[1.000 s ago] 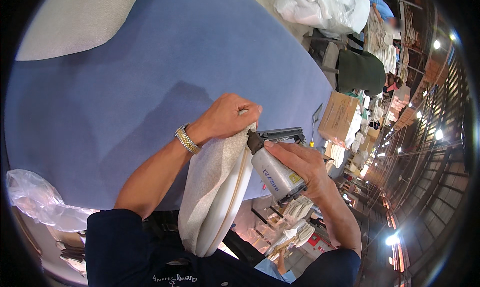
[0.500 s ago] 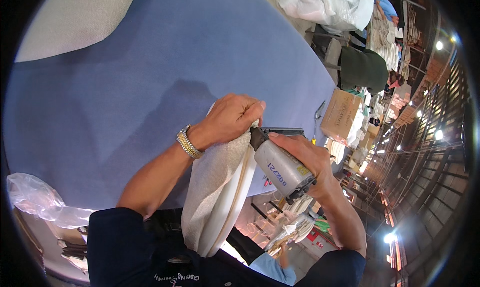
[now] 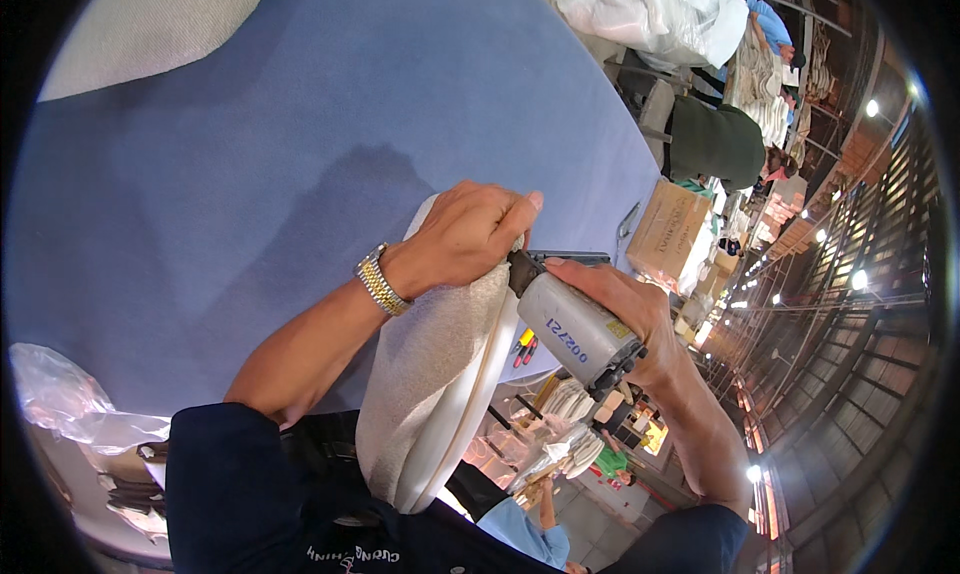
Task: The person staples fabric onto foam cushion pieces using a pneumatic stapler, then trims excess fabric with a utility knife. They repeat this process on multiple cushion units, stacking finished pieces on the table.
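A pneumatic staple gun with a grey body sits in my right hand, its fingers wrapped round the handle. Its dark nose meets the upper end of an upholstered seat panel, covered in off-white textured fabric with a smooth white edge. My left hand closes on that upper end, gripping the fabric close to the nose. The panel stands tilted on its side against my body, its lower end by my waist. My left fingertips are partly hidden behind the panel.
Below the hands spreads a blue-covered table. Another off-white upholstered piece lies at its far left. Clear plastic wrap hangs at the left edge. Red-handled tools and a cardboard box are to the right; several people work beyond.
The staple gun and both hands shift slightly to the right in the picture, still at the panel's upper end. The view has turned a little; both grips stay the same.
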### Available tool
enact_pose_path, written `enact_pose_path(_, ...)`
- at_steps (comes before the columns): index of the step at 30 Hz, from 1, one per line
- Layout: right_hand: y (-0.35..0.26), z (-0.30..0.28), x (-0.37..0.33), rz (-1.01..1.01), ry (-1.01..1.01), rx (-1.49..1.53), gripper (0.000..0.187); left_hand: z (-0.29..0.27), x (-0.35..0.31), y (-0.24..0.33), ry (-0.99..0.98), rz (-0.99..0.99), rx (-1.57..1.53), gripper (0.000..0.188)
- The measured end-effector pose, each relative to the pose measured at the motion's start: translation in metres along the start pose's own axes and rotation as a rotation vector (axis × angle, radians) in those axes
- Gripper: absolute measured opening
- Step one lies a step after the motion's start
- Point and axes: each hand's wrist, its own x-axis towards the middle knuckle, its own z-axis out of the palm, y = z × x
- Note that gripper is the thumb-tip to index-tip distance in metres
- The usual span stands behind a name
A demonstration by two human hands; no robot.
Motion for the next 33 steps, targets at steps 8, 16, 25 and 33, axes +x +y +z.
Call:
enact_pose_path(8,0.001,0.001,0.005,-0.025,0.013,-0.026,0.073,-0.004,-0.003,0.007,0.032,-0.058,0.025,0.07)
enact_pose_path(16,-0.004,0.005,0.007,0.047,0.041,0.053,0.067,-0.004,-0.001,0.006,0.073,-0.02,0.056,0.067)
enact_pose_path(25,-0.011,0.008,0.002,-0.04,0.071,-0.018,0.074,-0.017,0.0,0.001,-0.006,-0.021,-0.14,0.063)
enact_pose_path(33,0.014,0.087,-0.082,0.172,0.574,0.257,0.063,-0.035,-0.016,0.008,0.063,-0.191,-0.172,0.059)
